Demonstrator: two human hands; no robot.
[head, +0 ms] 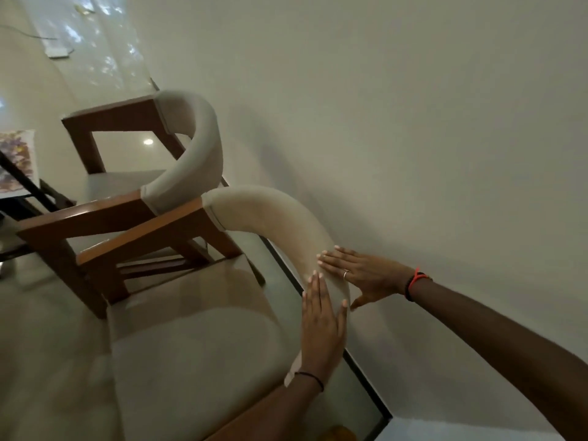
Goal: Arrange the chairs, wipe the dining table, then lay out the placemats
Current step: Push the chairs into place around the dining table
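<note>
The view is tilted. Two wooden chairs with curved beige padded backs stand side by side along a pale wall. The near chair (264,214) has its seat cushion below me. My left hand (321,323) lies flat against the inner side of its curved backrest, fingers together. My right hand (362,275) presses flat on the outer side of the same backrest, thumb spread, so the backrest sits between both palms. The far chair (194,148) touches the near one at the armrests. At the left edge a dark table edge (22,179) shows with a patterned placemat (16,157) on it.
The pale wall (413,122) runs close behind both chair backs, with a dark skirting strip (366,370) at its foot. Glossy light floor (38,307) spreads to the left. A white device with a cable (57,52) lies on the floor far off.
</note>
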